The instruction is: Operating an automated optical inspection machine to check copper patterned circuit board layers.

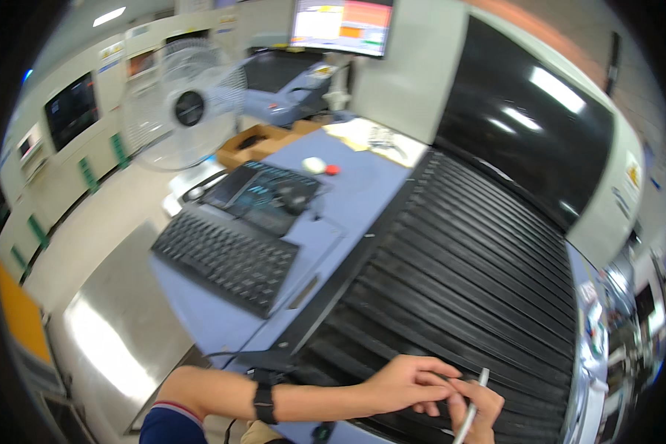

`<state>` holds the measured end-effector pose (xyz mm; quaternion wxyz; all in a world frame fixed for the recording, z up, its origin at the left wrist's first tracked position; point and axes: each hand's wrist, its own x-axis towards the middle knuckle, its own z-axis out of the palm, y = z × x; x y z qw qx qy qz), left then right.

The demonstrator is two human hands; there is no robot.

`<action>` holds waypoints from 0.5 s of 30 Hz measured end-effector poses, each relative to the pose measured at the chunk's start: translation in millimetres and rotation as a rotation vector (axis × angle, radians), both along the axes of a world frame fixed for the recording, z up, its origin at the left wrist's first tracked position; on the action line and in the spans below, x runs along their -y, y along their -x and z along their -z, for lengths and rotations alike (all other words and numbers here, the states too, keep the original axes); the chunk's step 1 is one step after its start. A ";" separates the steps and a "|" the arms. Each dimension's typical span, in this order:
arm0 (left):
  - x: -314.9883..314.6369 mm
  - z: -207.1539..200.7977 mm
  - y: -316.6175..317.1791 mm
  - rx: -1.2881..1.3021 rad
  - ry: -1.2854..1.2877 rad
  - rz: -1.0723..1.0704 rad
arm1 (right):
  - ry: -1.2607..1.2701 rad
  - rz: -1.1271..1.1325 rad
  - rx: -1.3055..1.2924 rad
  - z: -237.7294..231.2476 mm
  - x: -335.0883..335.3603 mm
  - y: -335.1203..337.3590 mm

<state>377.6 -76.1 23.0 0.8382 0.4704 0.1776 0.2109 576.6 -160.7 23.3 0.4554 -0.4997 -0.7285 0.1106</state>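
Above the near part of a black ribbed surface (451, 259), my two hands meet with their fingertips close together. My left hand (407, 385) has bent fingers closed toward the right fingertips; something small and dark seems to show there, but I cannot make it out. A thin white stick (484, 378), like a pen or swab, is held tilted in my closed right hand (482, 405). Around my left wrist runs a black strap (264, 396).
Left of the ribbed surface, a blue worktop (325, 214) carries a black keyboard (226, 259) and a mouse (292, 198). A dark glossy panel (525, 111) stands behind. Farther off are a fan (189, 108), a cardboard box (237, 154) and a monitor (340, 26).
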 end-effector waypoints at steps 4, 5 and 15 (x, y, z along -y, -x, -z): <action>-5.3 -0.9 7.9 -0.067 -0.026 -0.034 | 0.138 0.103 0.091 -13.3 -6.0 6.6; -6.3 -5.1 6.5 -0.068 -0.043 -0.034 | 0.055 0.120 0.016 -7.7 -8.6 6.5; 8.0 7.2 4.7 -0.016 -0.261 -0.138 | 0.159 0.133 -0.125 -13.1 3.1 10.1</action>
